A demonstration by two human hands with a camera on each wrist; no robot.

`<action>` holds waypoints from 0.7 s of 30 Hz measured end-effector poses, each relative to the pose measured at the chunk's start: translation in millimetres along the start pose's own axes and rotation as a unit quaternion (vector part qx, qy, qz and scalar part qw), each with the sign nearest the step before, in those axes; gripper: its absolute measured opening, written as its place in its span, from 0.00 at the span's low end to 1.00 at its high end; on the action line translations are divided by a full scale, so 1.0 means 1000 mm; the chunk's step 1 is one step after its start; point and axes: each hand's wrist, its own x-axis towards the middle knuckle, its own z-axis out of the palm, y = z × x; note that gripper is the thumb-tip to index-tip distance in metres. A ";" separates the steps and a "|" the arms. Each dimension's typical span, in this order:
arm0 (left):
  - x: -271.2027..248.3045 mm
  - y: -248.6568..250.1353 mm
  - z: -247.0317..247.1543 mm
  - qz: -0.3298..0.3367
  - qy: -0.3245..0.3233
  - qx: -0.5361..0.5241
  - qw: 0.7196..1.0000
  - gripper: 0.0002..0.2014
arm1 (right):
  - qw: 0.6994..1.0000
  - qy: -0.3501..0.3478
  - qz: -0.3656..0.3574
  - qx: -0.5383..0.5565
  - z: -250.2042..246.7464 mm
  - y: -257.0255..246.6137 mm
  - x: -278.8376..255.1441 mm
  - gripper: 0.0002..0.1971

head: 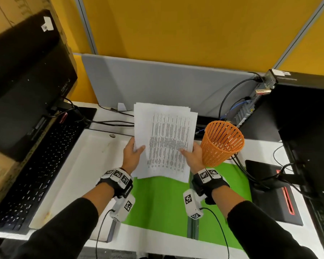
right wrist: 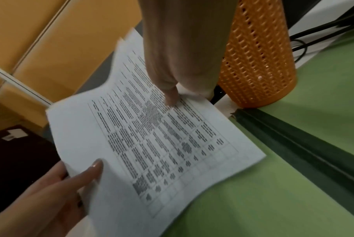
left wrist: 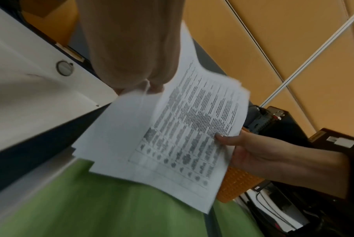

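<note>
Papers sit in both your hands, held up off the desk and tilted away from you, the printed table facing up. Your left hand pinches the left edge, thumb on top of the sheets and fingers underneath. Your right hand grips the right edge the same way, thumb pressed on the print. The sheets are fanned slightly out of line, with several corners showing at the far end. Their near edge hangs over the green mat. An orange basket stands upright just beside your right hand, at the mat's far right corner. A keyboard lies well off to your left, and a white tray lies between it and the mat. A monitor stands behind the keyboard.
</note>
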 end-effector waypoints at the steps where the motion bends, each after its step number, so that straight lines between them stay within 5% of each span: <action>1: 0.000 0.003 0.004 0.006 0.019 -0.003 1.000 0.21 | 1.000 0.016 -0.018 0.001 0.003 -0.004 0.000 0.20; 6: 0.002 0.006 0.016 0.043 0.040 -0.030 0.998 0.18 | 0.994 0.063 -0.082 0.020 0.007 -0.011 0.001 0.24; 21: 0.011 -0.008 0.022 0.046 0.035 -0.030 0.998 0.16 | 0.989 0.083 -0.121 -0.008 0.009 -0.011 -0.002 0.23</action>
